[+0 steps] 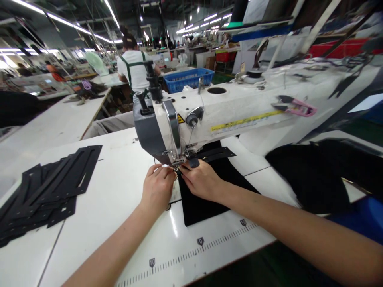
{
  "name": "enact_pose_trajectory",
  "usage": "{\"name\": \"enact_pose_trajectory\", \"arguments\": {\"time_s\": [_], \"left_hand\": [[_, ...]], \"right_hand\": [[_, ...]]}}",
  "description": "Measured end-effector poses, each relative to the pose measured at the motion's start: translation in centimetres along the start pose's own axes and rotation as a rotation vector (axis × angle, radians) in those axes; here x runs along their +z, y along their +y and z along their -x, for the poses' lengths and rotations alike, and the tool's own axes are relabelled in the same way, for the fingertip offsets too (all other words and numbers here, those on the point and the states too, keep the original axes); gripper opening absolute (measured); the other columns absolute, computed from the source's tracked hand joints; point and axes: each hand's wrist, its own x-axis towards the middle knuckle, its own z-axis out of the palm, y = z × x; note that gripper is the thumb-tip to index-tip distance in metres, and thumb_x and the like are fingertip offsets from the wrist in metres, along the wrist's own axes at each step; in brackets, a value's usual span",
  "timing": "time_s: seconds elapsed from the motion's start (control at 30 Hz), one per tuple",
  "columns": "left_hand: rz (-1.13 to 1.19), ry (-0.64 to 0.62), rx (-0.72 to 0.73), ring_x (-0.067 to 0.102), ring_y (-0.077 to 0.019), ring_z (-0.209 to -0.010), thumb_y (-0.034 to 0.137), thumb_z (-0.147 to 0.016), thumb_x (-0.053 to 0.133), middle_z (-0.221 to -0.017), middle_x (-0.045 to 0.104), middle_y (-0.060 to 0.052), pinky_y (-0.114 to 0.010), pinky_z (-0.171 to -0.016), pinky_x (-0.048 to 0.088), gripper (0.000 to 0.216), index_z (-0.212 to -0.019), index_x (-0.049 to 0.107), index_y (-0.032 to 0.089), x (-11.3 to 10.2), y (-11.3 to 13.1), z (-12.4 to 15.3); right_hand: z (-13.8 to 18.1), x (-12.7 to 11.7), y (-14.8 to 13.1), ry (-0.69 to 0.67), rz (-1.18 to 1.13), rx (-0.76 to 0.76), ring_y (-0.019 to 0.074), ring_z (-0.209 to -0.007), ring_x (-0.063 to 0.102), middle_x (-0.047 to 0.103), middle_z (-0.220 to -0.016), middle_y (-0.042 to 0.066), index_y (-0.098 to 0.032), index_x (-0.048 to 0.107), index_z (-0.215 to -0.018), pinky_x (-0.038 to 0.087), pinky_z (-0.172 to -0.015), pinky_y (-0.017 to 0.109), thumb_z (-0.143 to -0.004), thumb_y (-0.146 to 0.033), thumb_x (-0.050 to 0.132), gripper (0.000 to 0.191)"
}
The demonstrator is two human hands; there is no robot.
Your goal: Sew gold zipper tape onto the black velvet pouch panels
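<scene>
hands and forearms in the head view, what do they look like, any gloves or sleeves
The left hand and right hand are ungloved. The left forearm and right forearm show no sleeve, watch or bracelet. Some fingers are partly hidden, so I can't rule out rings.

A sewing machine (233,107) stands on the worktable (119,191), snips (295,106) on its near side. Under its needle end (151,127) lies a fabric panel (199,205), the left hand (159,184) by its left edge, the right hand (203,181) over it. A pile of cut pieces (50,187) lies left, a cloth heap (314,171) right, a scale (200,241) along the near edge. Behind are a co-worker (135,63) and, rightward, a crate (188,81).
</scene>
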Motion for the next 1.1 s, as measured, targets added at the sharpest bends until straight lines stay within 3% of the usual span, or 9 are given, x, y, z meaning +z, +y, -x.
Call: {"name": "enact_pose_trajectory", "arguments": {"time_s": [0.3, 0.43, 0.5, 0.57, 0.63, 0.7, 0.83, 0.97, 1.1], "left_hand": [[0.030, 0.016, -0.039, 0.061, -0.0213, -0.075, 0.013, -0.084, 0.048, -0.081, 0.067, -0.008, -0.039, -0.078, 0.046, 0.013, -0.077, 0.060, 0.012, 0.3, 0.0, 0.1], [0.036, 0.017, -0.050, 0.062, -0.0203, -0.076, 0.012, -0.084, 0.049, -0.084, 0.067, -0.008, -0.039, -0.078, 0.047, 0.012, -0.078, 0.060, 0.013, 0.1, -0.1, 0.1], [0.039, 0.012, -0.054, 0.062, -0.0196, -0.079, 0.013, -0.083, 0.051, -0.087, 0.067, -0.007, -0.039, -0.080, 0.046, 0.011, -0.079, 0.061, 0.014, -0.6, -0.1, 0.2], [0.058, 0.005, -0.056, 0.062, -0.0198, -0.087, 0.013, -0.082, 0.052, -0.092, 0.067, -0.007, -0.040, -0.085, 0.045, 0.010, -0.083, 0.062, 0.016, -1.8, 0.0, 0.7], [0.115, 0.002, -0.064, 0.060, -0.0198, -0.094, 0.013, -0.083, 0.051, -0.098, 0.066, -0.006, -0.042, -0.090, 0.041, 0.014, -0.090, 0.061, 0.018, -3.2, 0.4, 1.6], [0.192, -0.018, -0.069, 0.060, -0.0195, -0.094, 0.013, -0.084, 0.048, -0.098, 0.066, -0.005, -0.043, -0.092, 0.040, 0.016, -0.093, 0.061, 0.019, -4.5, 1.0, 2.8], [0.248, -0.083, -0.088, 0.059, -0.0217, -0.097, 0.014, -0.085, 0.045, -0.103, 0.065, -0.006, -0.044, -0.091, 0.041, 0.019, -0.096, 0.061, 0.019, -5.3, 2.4, 4.3], [0.291, -0.119, -0.186, 0.055, -0.0244, -0.103, 0.012, -0.082, 0.049, -0.112, 0.060, -0.012, -0.044, -0.089, 0.044, 0.031, -0.113, 0.051, 0.014, -4.4, 3.7, 3.7], [0.441, -0.005, -0.367, 0.060, -0.0200, -0.088, 0.013, -0.083, 0.048, -0.094, 0.064, -0.007, -0.036, -0.077, 0.050, 0.020, -0.100, 0.055, 0.017, -4.6, 4.0, 2.1]], "right_hand": [[-0.1, 0.3, -0.2, 0.008, -0.028, 0.039, 0.0219, -0.098, 0.053, 0.060, -0.103, 0.013, -0.009, 0.059, -0.102, 0.037, -0.093, 0.035, -0.084, -0.014, 0.044, 0.023], [0.3, -0.4, 1.0, 0.025, 0.017, 0.060, 0.0250, -0.103, 0.051, 0.059, -0.107, 0.014, -0.010, 0.056, -0.106, 0.033, -0.096, 0.043, -0.083, -0.024, 0.052, 0.027], [1.4, -1.5, 1.3, 0.014, 0.102, 0.151, 0.0293, -0.106, 0.050, 0.056, -0.111, 0.019, -0.007, 0.055, -0.110, 0.036, -0.093, 0.048, -0.082, -0.027, 0.054, 0.035], [3.3, -2.9, 0.7, -0.040, 0.178, 0.204, 0.0313, -0.101, 0.052, 0.056, -0.111, 0.022, -0.002, 0.051, -0.115, 0.042, -0.085, 0.048, -0.080, -0.019, 0.052, 0.039], [5.9, -4.0, -1.0, -0.099, 0.177, 0.147, 0.0292, -0.091, 0.056, 0.059, -0.106, 0.019, -0.002, 0.048, -0.121, 0.045, -0.081, 0.047, -0.074, -0.006, 0.045, 0.047], [8.2, -4.5, -3.1, -0.074, 0.066, 0.062, 0.0275, -0.093, 0.056, 0.059, -0.108, 0.018, -0.002, 0.049, -0.120, 0.047, -0.083, 0.044, -0.072, -0.005, 0.043, 0.049], [9.4, -4.8, -6.0, 0.085, -0.176, 0.100, 0.0271, -0.093, 0.057, 0.061, -0.106, 0.016, -0.006, 0.061, -0.105, 0.048, -0.079, 0.040, -0.082, -0.011, 0.039, 0.033], [6.4, -6.8, -5.1, -0.028, -0.653, 0.353, 0.0168, -0.063, 0.060, 0.065, -0.069, 0.003, -0.016, 0.066, -0.077, 0.047, -0.057, 0.026, -0.089, -0.027, 0.039, 0.032], [3.7, -9.6, -2.6, -0.051, -0.830, 0.517, 0.0194, -0.070, 0.062, 0.067, -0.072, 0.003, -0.017, 0.067, -0.076, 0.046, -0.063, 0.027, -0.084, -0.040, 0.046, 0.033]]}}
